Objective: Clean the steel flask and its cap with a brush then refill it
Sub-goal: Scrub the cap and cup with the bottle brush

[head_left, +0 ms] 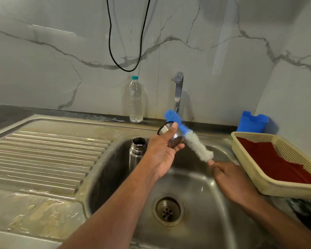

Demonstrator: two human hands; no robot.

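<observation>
The open steel flask (137, 150) stands upright in the sink basin (196, 186), at its back left, partly hidden behind my left wrist. My left hand (162, 150) holds the steel cap (171, 134) above the basin, thumb on its rim. My right hand (228, 177) grips the handle of a bottle brush (190, 139) with white and blue bristles. The brush slants up to the left and its bristles touch the right side of the cap. The handle itself is hidden inside my fist.
A tap (178, 90) rises behind the sink, with no water visible from it. A clear plastic water bottle (136, 99) stands at the wall. A cream basket (276, 164) with a red cloth sits right, a blue holder (252, 122) behind it. A wet ribbed drainboard (43, 155) lies left.
</observation>
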